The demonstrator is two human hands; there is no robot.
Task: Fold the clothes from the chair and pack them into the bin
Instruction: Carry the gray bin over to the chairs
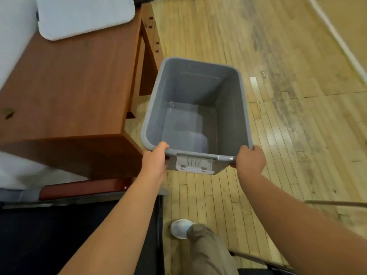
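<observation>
Holding the grey, box-shaped plastic bin (pixel 230 108) by its near rim, the person has both hands curled on it. The left hand (pixel 155 157) grips the near left corner and the right hand (pixel 250 158) grips the near right corner. The bin is over the yellow wooden plank floor (pixel 278 96), just beside the near right corner of the reddish-brown wooden bench (pixel 69 86). I cannot tell if it touches the floor.

The bin is empty inside, so I think nothing is folded or packed yet and all of the job is left. I see no clothes for sure, only a dark shape (pixel 59 235) low on the left.

The bin looks smooth, hard and a bit shiny, with round corners and a pale clip (pixel 195 164) on its near side. A soft white pad (pixel 83 14) with round corners lies at the far edge of the bench.
</observation>
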